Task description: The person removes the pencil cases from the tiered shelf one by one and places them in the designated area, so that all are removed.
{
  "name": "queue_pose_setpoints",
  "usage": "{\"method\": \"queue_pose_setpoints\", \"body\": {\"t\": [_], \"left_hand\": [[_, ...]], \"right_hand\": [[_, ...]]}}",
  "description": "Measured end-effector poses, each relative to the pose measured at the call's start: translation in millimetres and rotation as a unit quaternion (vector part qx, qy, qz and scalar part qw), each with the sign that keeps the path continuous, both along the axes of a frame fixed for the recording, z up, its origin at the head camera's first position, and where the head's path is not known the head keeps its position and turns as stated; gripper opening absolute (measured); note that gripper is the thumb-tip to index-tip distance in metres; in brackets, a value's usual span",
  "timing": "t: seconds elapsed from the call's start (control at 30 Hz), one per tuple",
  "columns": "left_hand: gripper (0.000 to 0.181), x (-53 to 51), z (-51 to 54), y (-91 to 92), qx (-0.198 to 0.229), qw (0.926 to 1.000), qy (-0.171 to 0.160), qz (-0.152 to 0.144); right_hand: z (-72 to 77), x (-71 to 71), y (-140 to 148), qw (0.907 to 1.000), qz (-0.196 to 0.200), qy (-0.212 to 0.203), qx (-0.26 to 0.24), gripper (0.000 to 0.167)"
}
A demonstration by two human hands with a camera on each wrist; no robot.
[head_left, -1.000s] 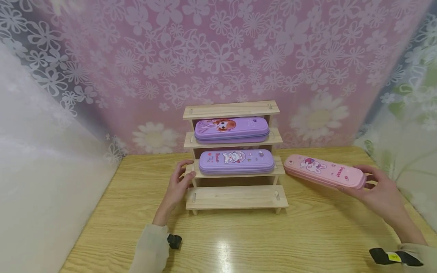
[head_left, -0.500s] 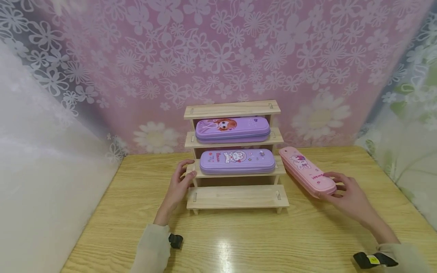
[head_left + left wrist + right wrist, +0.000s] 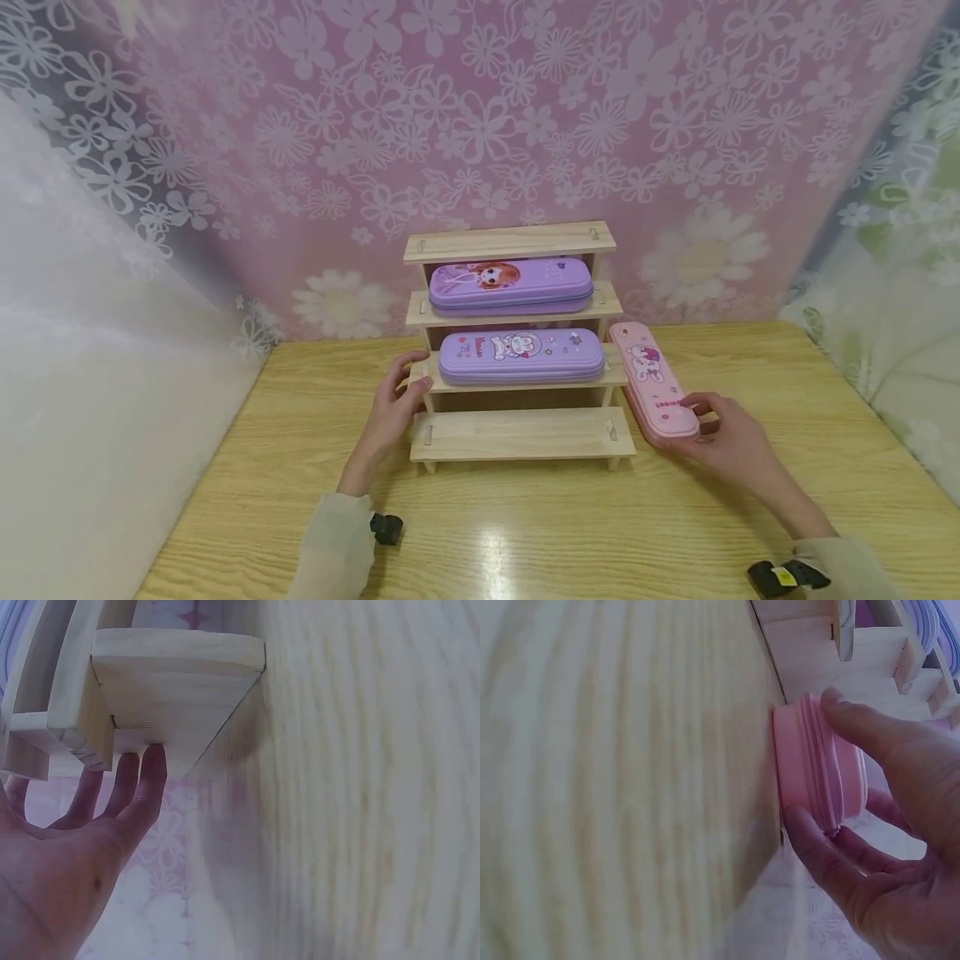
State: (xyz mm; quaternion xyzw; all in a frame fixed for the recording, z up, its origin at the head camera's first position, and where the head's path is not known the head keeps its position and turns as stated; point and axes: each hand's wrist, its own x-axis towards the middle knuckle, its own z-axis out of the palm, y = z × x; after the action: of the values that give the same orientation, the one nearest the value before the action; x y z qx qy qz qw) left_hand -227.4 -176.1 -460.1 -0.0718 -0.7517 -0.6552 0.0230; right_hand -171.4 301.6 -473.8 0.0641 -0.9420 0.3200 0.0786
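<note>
A pink case (image 3: pixel 654 383) with a rabbit lies slantwise on the table, just right of the wooden stepped rack (image 3: pixel 517 435). My right hand (image 3: pixel 731 442) grips its near end; in the right wrist view the thumb and fingers of that hand (image 3: pixel 900 847) hold the end of the pink case (image 3: pixel 799 761). At the rack's left side my left hand (image 3: pixel 390 408) holds the end of a shelf, thumb on top. The left wrist view shows that hand (image 3: pixel 82 840) with its fingertips against the rack's side (image 3: pixel 165 697).
A purple case with a girl (image 3: pixel 510 286) lies on the second shelf from the top, and a lilac case with a rabbit (image 3: pixel 521 357) on the one below. Patterned curtain (image 3: pixel 487 125) hangs behind the wooden table (image 3: pixel 570 533).
My right hand has moved left with the pink case, whose near end has swung toward the rack, so the case now points more front to back. My left hand has stayed on the rack.
</note>
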Motion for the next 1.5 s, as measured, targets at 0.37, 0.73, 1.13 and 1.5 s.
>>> {"method": "queue_pose_setpoints", "body": {"t": [0.37,0.73,1.13,1.5], "left_hand": [[0.038,-7.6,-3.2,-1.9,0.002,1.0000,-0.010,0.001],[0.037,-8.4,-0.8,-4.8,0.009,1.0000,-0.002,-0.002],[0.038,-6.1,-2.2,1.0,0.035,0.9993,-0.003,0.014],[0.036,-12.0,-10.0,-1.5,0.039,0.9991,-0.002,0.016]], "right_hand": [[25.3,-0.1,4.9,0.9968,-0.013,0.078,-0.013,0.048],[55.1,-18.7,-43.8,0.9687,0.092,0.209,-0.097,0.051],[61.0,-45.6,-88.8,0.9526,0.164,0.243,-0.081,0.052],[61.9,-52.8,-101.5,0.9694,0.158,0.169,-0.083,0.055]]}}
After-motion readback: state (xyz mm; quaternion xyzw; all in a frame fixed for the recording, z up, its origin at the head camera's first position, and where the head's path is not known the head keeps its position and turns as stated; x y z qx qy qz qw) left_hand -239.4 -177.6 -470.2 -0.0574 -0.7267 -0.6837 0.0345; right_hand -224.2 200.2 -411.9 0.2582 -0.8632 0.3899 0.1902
